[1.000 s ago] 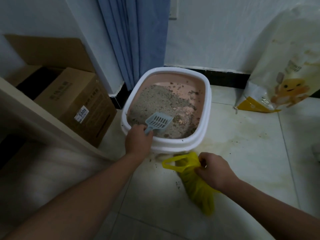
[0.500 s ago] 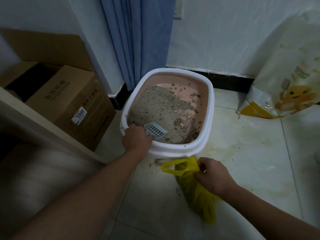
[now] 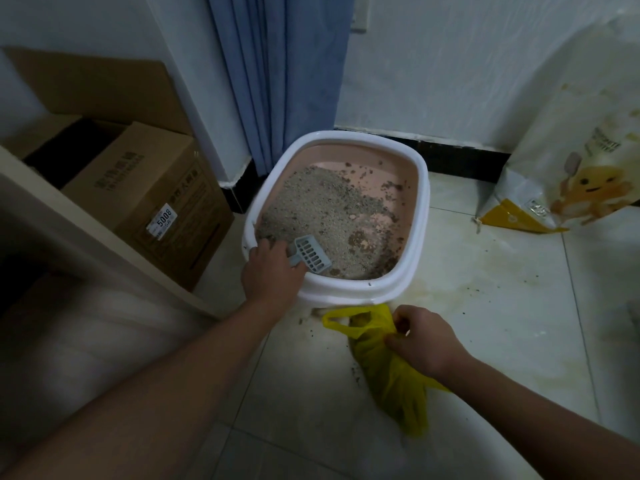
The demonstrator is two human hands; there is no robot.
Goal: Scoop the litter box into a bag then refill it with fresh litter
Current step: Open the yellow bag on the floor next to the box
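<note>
**Scoop in the litter, bag waiting on the tiles**

A person's left hand [image 3: 273, 275] is gripping the handle of a grey-blue slotted scoop [image 3: 311, 256], fingers curled round it, and is holding the blade inside the near left corner of the litter box [image 3: 420, 216]. The box, white-rimmed with a pink inner wall, is sitting on a pale tiled floor [image 3: 502, 323] in front of a blue curtain [image 3: 280, 74]. Grey litter [image 3: 318, 209] is lying heaped toward its left side, with dark brown clumps scattered along the right and bare pink floor showing at the back. The right hand [image 3: 424, 341] is pinching the gathered neck of a yellow plastic bag [image 3: 391, 379], which is lying on the tiles just in front of the box, one handle loop standing open toward it. Crumbs of litter are dotting the stained floor around both. A large printed litter sack [image 3: 581, 174] is leaning against the white wall at right, well apart from the box. Cardboard cartons [image 3: 149, 188] are standing at left, beside the curtain.
</note>
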